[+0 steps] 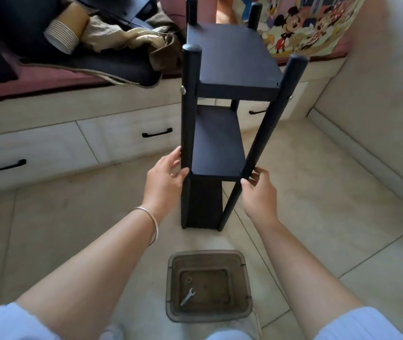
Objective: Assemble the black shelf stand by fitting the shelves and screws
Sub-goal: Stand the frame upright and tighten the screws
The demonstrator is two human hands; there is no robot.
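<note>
Gripping the near left post of the black shelf stand [220,133], the left hand [165,179] has its fingers curled part-way around the round post with the thumb up along its outer side, at the level of the middle shelf [217,143]. The right hand [259,192] pinches the near right post at the same height, fingertips [253,176] touching the post just under the shelf corner, the rest of the hand loose and half open. Between the two hands the stand rises upright from the tiled floor [318,192], its matte flat boards set among four smooth cylindrical posts; above the left hand a silver screw head [183,89] sits in the post beside the upper shelf [232,52]. A thin silver bangle [152,225] circles the left wrist. Below both hands, near the person, a translucent brownish plastic box [209,285] with rounded corners lies on the floor, holding a small flat metal wrench [187,296] and a tiny ring-shaped part [189,279].
</note>
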